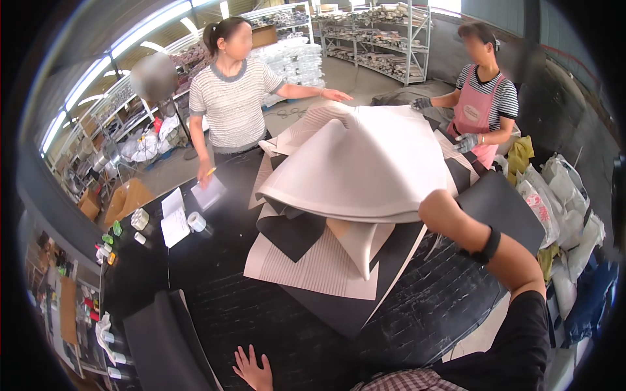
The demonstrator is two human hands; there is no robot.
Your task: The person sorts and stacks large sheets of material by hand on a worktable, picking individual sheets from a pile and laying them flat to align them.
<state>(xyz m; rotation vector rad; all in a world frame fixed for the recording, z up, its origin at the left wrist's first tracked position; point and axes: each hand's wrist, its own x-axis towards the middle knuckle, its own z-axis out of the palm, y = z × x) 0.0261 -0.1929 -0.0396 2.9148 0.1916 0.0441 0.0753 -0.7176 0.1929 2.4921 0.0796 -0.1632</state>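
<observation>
A large pale sheet (339, 169) rises in a peak over a stack of other sheets on the black table (215, 280). My right hand (439, 210) is closed at its near right edge, with the fingertips hidden. Below it lie a pale sheet with fine stripes (313, 264) and dark grey sheets (293, 234), partly covered and set at different angles. My left hand (253, 369) rests with spread fingers near the table's front edge, holding nothing. Beside it lies a folded dark sheet (166, 339).
Across the table, a person in a striped top (228, 104) holds a yellow pencil over papers (208, 192). Another person in a pink apron (476, 107) wears grey gloves by the stack. A white roll (196, 222) and an open notebook (173, 218) lie left; white sacks (554, 202) stand right.
</observation>
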